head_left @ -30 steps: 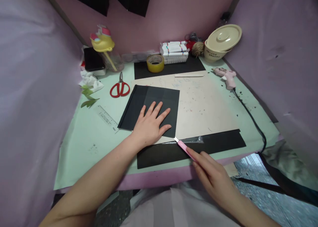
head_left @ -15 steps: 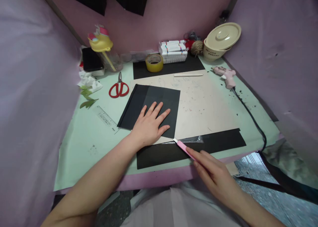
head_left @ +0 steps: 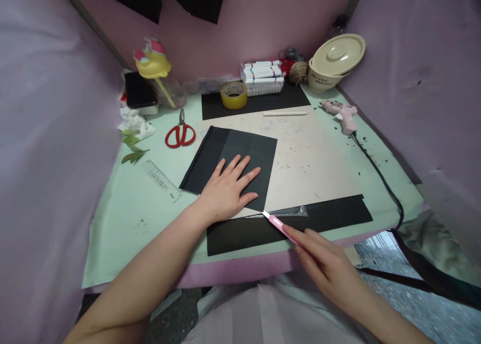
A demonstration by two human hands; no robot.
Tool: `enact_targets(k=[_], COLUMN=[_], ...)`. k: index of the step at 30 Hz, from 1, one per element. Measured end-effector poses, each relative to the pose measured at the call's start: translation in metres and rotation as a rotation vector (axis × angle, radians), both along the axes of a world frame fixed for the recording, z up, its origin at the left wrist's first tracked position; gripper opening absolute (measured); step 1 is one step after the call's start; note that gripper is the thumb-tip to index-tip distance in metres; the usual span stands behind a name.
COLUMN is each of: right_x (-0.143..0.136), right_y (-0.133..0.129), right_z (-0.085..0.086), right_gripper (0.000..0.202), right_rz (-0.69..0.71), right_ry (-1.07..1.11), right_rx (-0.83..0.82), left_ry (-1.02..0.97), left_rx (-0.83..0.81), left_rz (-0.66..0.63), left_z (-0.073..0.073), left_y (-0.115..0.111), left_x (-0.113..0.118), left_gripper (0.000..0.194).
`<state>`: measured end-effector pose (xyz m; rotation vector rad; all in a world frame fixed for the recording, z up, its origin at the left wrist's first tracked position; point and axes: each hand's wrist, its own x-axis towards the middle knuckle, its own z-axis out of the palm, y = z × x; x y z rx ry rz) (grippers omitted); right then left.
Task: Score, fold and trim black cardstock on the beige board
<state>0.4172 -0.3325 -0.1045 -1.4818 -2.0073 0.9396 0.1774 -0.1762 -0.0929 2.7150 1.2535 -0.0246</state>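
Observation:
A folded sheet of black paper (head_left: 244, 146) lies on a pale board (head_left: 300, 158) in the middle of the table. Spread flat on its lower part is my left hand (head_left: 227, 191), fingers apart. My right hand (head_left: 319, 253) grips a pink craft knife (head_left: 277, 223), its short blade pointing up and left. The blade tip is at the lower right corner of the black paper; whether it touches cannot be made out. A strip of black paper (head_left: 289, 229) and a clear plastic sleeve (head_left: 298, 211) lie just below the blade.
Left of the paper are red-handled scissors (head_left: 181, 133), a clear ruler (head_left: 163, 180) and green leaves (head_left: 133, 151). Behind stand a yellow tape roll (head_left: 233, 96) and white markers (head_left: 263, 78). At right lies a glue gun (head_left: 343, 116) with a cord, near a lidded bowl (head_left: 326, 75).
The folded black paper has turned slightly and shifted a little to the right under my left hand. The craft knife has barely moved.

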Motion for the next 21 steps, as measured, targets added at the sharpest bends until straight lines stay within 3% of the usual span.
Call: enact_targets(k=[14, 21], right_x=[-0.015, -0.016], right_y=[-0.011, -0.011], right_z=[-0.006, -0.006], right_gripper=[0.049, 0.047], right_rz=[-0.111, -0.158], right_ry=[0.002, 0.004], right_rx=[0.027, 0.049], left_ry=[-0.009, -0.055], left_rx=[0.042, -0.024], left_rz=[0.209, 0.21], left_z=[-0.006, -0.002], left_y=[-0.018, -0.016], left_x=[0.017, 0.015], left_gripper=[0.058, 0.057])
